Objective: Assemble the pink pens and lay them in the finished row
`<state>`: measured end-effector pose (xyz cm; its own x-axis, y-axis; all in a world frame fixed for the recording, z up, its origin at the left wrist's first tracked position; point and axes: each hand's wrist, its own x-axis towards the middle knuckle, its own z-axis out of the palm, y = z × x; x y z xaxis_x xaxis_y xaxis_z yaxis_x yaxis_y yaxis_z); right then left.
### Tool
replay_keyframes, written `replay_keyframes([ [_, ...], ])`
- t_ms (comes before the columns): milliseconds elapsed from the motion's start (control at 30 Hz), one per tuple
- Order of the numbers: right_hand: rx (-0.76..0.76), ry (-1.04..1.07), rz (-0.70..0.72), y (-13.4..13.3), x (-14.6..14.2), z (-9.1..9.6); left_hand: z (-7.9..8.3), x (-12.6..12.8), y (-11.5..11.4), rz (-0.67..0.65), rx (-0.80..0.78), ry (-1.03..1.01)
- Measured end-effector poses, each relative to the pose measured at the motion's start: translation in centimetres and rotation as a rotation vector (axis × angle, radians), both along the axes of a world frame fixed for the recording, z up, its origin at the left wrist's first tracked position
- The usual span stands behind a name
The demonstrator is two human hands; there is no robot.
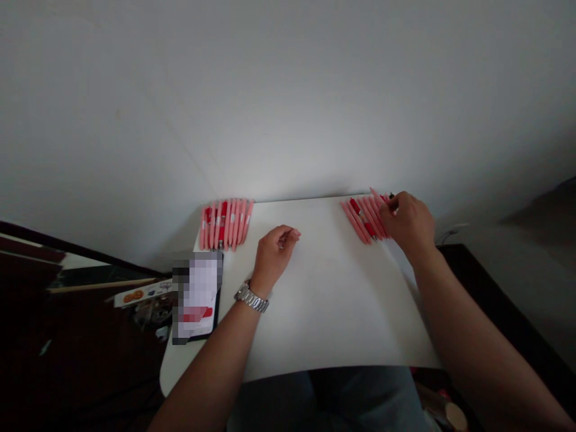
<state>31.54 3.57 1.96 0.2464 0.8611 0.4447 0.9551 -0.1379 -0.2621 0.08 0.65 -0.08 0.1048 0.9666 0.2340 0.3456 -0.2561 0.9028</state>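
Note:
At the table's far right lies a row of pink pens (365, 210), with a red pen (362, 216) among them. My right hand (408, 221) is over the right end of this row, its fingertips pinched on a pink pen (376, 195) whose tip sticks out at the upper left. Part of the row is hidden behind that hand. My left hand (275, 247), with a metal watch (251, 297) on its wrist, hovers above the middle of the table. Its fingers are curled in against the thumb, and no object shows in them.
Another row of pink and red pens (225, 225) lies at the far left of the white table (333, 312). Nearer, a tablet-like device (202, 300) with a blurred-out screen rests by the left edge. A wall (297, 108) rises behind the table.

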Motion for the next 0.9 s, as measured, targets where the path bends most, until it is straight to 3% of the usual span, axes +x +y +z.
replay_keyframes([
  [500,-0.176,-0.041,-0.070,0.28,0.28,-0.26,-0.02,-0.06,0.03,-0.010,0.004,0.011],
  [900,-0.202,-0.008,-0.045,0.08,0.02,0.12,-0.06,0.02,0.05,-0.007,0.008,0.013],
])
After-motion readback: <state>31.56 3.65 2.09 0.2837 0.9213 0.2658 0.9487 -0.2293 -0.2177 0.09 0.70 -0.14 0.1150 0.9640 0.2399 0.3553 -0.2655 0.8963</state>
